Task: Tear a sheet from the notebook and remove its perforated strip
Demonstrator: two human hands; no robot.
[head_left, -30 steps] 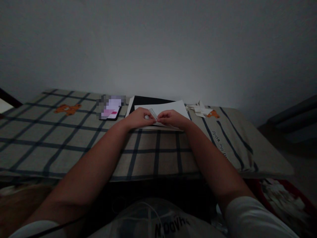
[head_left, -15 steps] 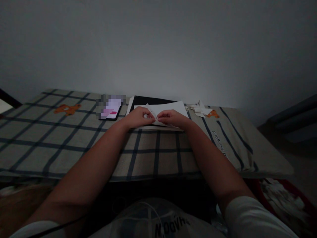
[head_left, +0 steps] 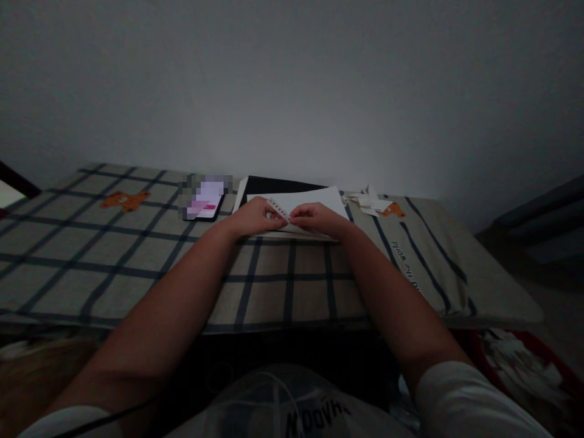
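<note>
Between my hands is a narrow white strip (head_left: 279, 209) with a row of small reddish marks along it. My left hand (head_left: 250, 216) is closed in a pinch on the strip's near part, thumb and fingers curled together. From the other side, the fingertips of my right hand (head_left: 320, 219) pinch the strip's lower right end. Both hands are over a white sheet of paper (head_left: 314, 196), which lies on a dark flat panel (head_left: 285, 184). My fingers cover part of the strip.
Left of the paper lies a phone (head_left: 204, 204) with a lit screen. Crumpled white paper scraps (head_left: 371, 202) lie to the right. A checked cloth (head_left: 292, 292) covers the table, which stands against a grey wall (head_left: 292, 85). A red bin (head_left: 556, 353) is at lower right.
The strip has turned in my fingers, so its row of reddish marks now shows more fully. Both hands stay in nearly the same place.
</note>
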